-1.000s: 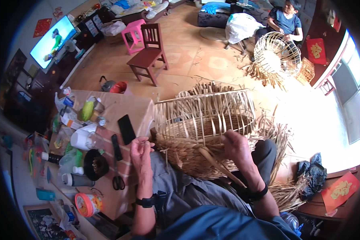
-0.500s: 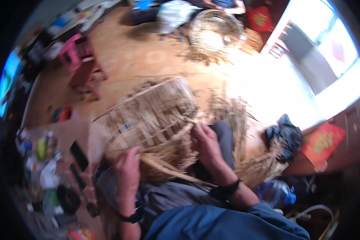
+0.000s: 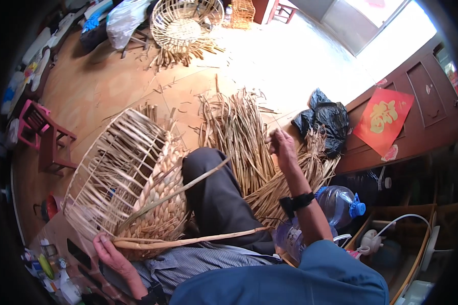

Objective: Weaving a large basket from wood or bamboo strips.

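Weaving a basket (image 3: pixel 124 178), the person rests it on the lap. Only the bottom band is woven thick and tight; the ribs above that band are bare, so most of the work is left. The left hand (image 3: pixel 109 251) pinches a long flat strip (image 3: pixel 188 240) under the basket. The right hand (image 3: pixel 281 145) reaches to the pile of straw strips (image 3: pixel 239 137) beside the basket, fingers curled on one.

I have one view only, from the head camera, looking steeply down over my lap at close range: the basket (image 3: pixel 132 178) sits left, the reed pile (image 3: pixel 239 137) ahead, floor curving toward the rim.
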Demonstrator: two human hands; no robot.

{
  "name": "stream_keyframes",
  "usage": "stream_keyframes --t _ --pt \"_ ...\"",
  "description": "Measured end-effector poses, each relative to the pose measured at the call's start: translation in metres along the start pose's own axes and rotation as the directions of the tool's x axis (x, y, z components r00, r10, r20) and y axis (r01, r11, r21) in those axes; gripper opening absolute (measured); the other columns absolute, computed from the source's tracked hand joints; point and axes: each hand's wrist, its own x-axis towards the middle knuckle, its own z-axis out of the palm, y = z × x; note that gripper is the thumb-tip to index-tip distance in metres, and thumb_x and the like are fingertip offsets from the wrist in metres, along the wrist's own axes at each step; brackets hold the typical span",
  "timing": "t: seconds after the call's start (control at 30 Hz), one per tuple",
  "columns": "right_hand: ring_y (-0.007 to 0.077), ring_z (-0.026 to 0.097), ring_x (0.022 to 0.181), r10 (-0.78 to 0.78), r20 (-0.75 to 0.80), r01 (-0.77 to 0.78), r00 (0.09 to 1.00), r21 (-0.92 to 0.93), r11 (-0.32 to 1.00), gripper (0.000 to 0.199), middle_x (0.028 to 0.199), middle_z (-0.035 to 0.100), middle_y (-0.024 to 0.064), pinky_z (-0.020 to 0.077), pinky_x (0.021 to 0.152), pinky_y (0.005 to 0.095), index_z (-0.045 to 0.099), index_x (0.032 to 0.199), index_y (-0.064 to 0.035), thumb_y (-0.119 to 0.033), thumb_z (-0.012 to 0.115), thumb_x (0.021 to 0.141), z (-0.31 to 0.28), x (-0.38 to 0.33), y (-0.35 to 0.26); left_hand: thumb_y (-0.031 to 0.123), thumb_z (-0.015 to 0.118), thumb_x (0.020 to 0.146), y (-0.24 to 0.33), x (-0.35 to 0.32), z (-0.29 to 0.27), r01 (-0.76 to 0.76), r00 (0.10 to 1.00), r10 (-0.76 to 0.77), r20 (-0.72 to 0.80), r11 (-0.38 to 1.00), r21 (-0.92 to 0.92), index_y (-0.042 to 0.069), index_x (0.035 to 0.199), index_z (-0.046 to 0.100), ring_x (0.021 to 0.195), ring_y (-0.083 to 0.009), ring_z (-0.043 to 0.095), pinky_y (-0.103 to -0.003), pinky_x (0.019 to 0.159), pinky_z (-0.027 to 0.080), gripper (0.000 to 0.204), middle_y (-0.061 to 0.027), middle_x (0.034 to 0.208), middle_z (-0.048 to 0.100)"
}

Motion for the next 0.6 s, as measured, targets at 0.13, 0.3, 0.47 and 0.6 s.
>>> stream_keyframes --t 0.13,0.3,0.47,0.6 --pt "0.0095 0.057 0.052 0.094 -0.211 -0.126 0.973 -0.143 0.982 0.027 0.083 0.074 0.0079 0.0485 0.049 0.0245 0.063 0.101 -0.0057 -0.028 0.050 0.109 -0.110 0.008 0.040 0.024 0.047 0.110 -0.002 0.000 0.000 -0.017 0.999 0.019 -0.029 0.997 0.070 -0.002 0.111 0.058 0.100 -0.0197 0.054 -0.033 0.095 0.043 0.028 -0.0085 0.103 0.058" --pt "0.0140 0.066 0.055 0.322 -0.358 -0.465 0.876 -0.454 0.760 0.024 0.084 0.074 0.0085 0.0483 0.045 0.0279 0.063 0.098 -0.0046 -0.026 0.055 0.105 -0.191 -0.027 0.126 0.023 0.047 0.110 -0.006 0.005 0.001 -0.086 0.994 0.099 -0.054 0.974 0.210 -0.005 0.111 0.057 0.099 -0.0213 0.054 -0.033 0.094 0.044 0.030 -0.0115 0.104 0.057" --pt "0.0320 0.072 0.095 0.235 0.248 0.207 0.940 -0.961 0.186 0.014 0.105 0.073 0.0178 0.0568 0.077 0.0456 0.068 0.102 -0.0102 -0.018 0.061 0.092 -0.171 -0.122 0.233 0.023 0.047 0.110 -0.011 0.006 -0.003 -0.087 0.993 0.102 -0.061 0.975 0.204 -0.005 0.112 0.057 0.100 -0.0201 0.052 -0.032 0.093 0.043 0.030 -0.0098 0.105 0.056" --pt "0.0280 0.067 0.103 0.530 0.257 0.420 0.808 -0.882 -0.213 0.016 0.105 0.066 0.0073 0.0541 0.081 0.0406 0.075 0.097 -0.0151 -0.025 0.065 0.090 -0.142 -0.173 0.271 0.024 0.048 0.110 -0.015 0.005 -0.004 -0.057 0.992 0.077 -0.100 0.981 0.188 -0.005 0.112 0.058 0.099 -0.0196 0.052 -0.031 0.093 0.043 0.031 -0.0091 0.105 0.056"
